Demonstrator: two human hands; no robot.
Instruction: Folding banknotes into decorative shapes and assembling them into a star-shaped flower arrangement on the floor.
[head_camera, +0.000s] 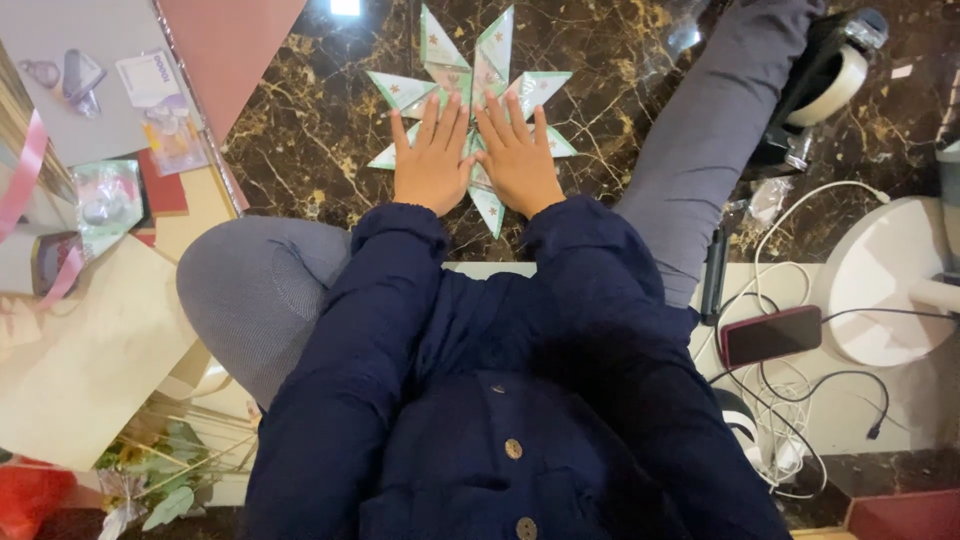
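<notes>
We press both hands flat, fingers spread and gripping nothing, on the paper star (470, 110) lying on the dark marble floor (300, 130): left hand (432, 160) and right hand (518, 158) side by side, apparently keeping its folded points flattened together.

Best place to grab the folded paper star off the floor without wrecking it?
Take the paper star by its far points, coming from above and beyond the hands. It lies flat on the marble; both palms cover its centre, so only the outer tips are free.
</notes>
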